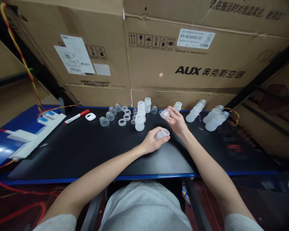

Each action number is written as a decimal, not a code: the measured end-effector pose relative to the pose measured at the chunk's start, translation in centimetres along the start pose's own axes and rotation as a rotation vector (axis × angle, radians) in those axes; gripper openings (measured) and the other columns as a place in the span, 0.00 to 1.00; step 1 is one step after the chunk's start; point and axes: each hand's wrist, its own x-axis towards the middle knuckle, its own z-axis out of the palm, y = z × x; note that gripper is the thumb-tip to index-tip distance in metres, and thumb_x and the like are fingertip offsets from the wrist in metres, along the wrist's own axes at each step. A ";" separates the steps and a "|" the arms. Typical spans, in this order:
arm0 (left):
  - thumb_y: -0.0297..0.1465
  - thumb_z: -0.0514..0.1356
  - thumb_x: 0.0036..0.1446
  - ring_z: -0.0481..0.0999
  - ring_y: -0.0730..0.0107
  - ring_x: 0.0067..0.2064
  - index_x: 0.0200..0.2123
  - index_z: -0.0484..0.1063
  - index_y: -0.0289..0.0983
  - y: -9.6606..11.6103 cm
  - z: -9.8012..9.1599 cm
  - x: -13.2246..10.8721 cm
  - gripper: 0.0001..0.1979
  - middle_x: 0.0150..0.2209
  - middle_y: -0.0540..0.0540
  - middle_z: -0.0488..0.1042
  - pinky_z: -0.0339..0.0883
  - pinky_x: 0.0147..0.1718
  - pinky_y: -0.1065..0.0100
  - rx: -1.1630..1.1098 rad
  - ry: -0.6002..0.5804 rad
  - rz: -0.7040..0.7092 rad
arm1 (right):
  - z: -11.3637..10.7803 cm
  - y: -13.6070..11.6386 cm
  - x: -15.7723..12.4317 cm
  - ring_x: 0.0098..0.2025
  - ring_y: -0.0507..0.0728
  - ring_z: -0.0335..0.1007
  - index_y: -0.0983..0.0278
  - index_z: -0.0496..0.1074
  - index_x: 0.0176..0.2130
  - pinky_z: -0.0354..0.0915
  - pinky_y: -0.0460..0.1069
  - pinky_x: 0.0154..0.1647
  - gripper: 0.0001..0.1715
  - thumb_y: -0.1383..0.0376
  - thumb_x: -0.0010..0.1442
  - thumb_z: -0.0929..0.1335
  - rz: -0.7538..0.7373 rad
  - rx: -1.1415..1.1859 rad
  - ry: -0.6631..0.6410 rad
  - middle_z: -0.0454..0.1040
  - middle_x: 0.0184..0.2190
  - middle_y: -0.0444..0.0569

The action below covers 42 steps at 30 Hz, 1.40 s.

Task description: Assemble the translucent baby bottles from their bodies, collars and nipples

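My left hand (152, 141) is wrapped round a frosted white baby bottle body (162, 133), tilted, its open mouth facing up and right. In my right hand (175, 120), raised just above and beyond it, the fingers pinch a clear dome-shaped bottle top (165, 113); whether other parts sit inside it I cannot make out. The two pieces are apart. Ahead of my left hand stand several open bottle bodies (139, 122) in a row. Another open bottle body (177, 106) is partly hidden behind my right hand.
Clear domed caps (104, 121) and clear rings (122, 122) lie left of the bottles. Capped bottles (213, 123) stand on the right. A red marker (77, 116), a small white case (90, 116) and a power strip (40, 134) are on the left. A cardboard wall (154, 64) closes the back.
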 end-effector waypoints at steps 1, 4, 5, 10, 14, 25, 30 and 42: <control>0.48 0.70 0.63 0.81 0.60 0.45 0.45 0.80 0.37 0.0 -0.1 0.1 0.21 0.44 0.41 0.81 0.74 0.51 0.61 0.081 0.039 0.069 | 0.0 -0.1 0.0 0.46 0.57 0.84 0.56 0.80 0.52 0.80 0.52 0.51 0.35 0.49 0.49 0.87 0.000 -0.010 0.007 0.86 0.44 0.46; 0.44 0.68 0.66 0.80 0.57 0.53 0.52 0.80 0.38 -0.1 -0.2 0.3 0.19 0.52 0.40 0.81 0.71 0.60 0.58 0.170 0.079 0.144 | -0.1 -0.4 -0.1 0.43 0.57 0.83 0.56 0.80 0.51 0.81 0.50 0.45 0.34 0.48 0.51 0.86 -0.011 -0.046 0.004 0.85 0.42 0.45; 0.44 0.67 0.67 0.80 0.56 0.55 0.55 0.78 0.38 -0.1 -0.2 0.4 0.20 0.53 0.40 0.81 0.70 0.61 0.58 0.166 0.073 0.129 | 0.0 -0.5 -0.2 0.42 0.57 0.83 0.55 0.80 0.51 0.81 0.50 0.44 0.33 0.48 0.51 0.86 -0.013 -0.053 0.002 0.85 0.41 0.45; 0.45 0.64 0.70 0.82 0.56 0.57 0.59 0.74 0.41 -0.3 -0.3 0.4 0.20 0.55 0.43 0.83 0.70 0.60 0.58 0.208 0.062 0.050 | 0.5 -0.4 -0.3 0.40 0.55 0.81 0.57 0.83 0.47 0.80 0.49 0.42 0.32 0.46 0.48 0.87 -0.017 -0.042 0.014 0.83 0.39 0.44; 0.44 0.67 0.68 0.83 0.57 0.54 0.56 0.76 0.40 -0.4 -0.1 0.5 0.20 0.52 0.43 0.84 0.72 0.58 0.60 0.183 0.094 0.055 | 0.6 -1.1 -0.7 0.39 0.53 0.78 0.57 0.85 0.45 0.78 0.48 0.42 0.29 0.45 0.51 0.86 -0.096 -0.102 -0.002 0.81 0.38 0.44; 0.42 0.77 0.55 0.78 0.62 0.43 0.45 0.87 0.39 -0.7 -0.4 1.2 0.18 0.42 0.45 0.81 0.71 0.48 0.62 0.140 0.277 0.112 | -0.3 -5.5 -2.7 0.47 0.59 0.79 0.54 0.89 0.50 0.79 0.55 0.52 0.23 0.57 0.55 0.86 -0.266 -0.600 -0.472 0.79 0.48 0.50; 0.46 0.78 0.49 0.74 0.66 0.36 0.36 0.87 0.37 0.4 -1.2 1.4 0.19 0.34 0.48 0.79 0.67 0.40 0.65 0.042 0.257 0.026 | -0.2 -5.6 -2.8 0.50 0.61 0.82 0.55 0.88 0.51 0.81 0.56 0.54 0.25 0.55 0.55 0.86 -0.188 -0.499 -0.539 0.81 0.52 0.52; 0.42 0.79 0.49 0.77 0.65 0.37 0.38 0.90 0.39 2.4 -2.0 1.1 0.16 0.36 0.47 0.83 0.67 0.38 0.65 0.194 0.210 0.090 | 0.8 -5.5 -4.3 0.31 0.56 0.76 0.60 0.85 0.42 0.74 0.50 0.31 0.27 0.55 0.45 0.89 -0.241 -0.661 -0.312 0.81 0.31 0.46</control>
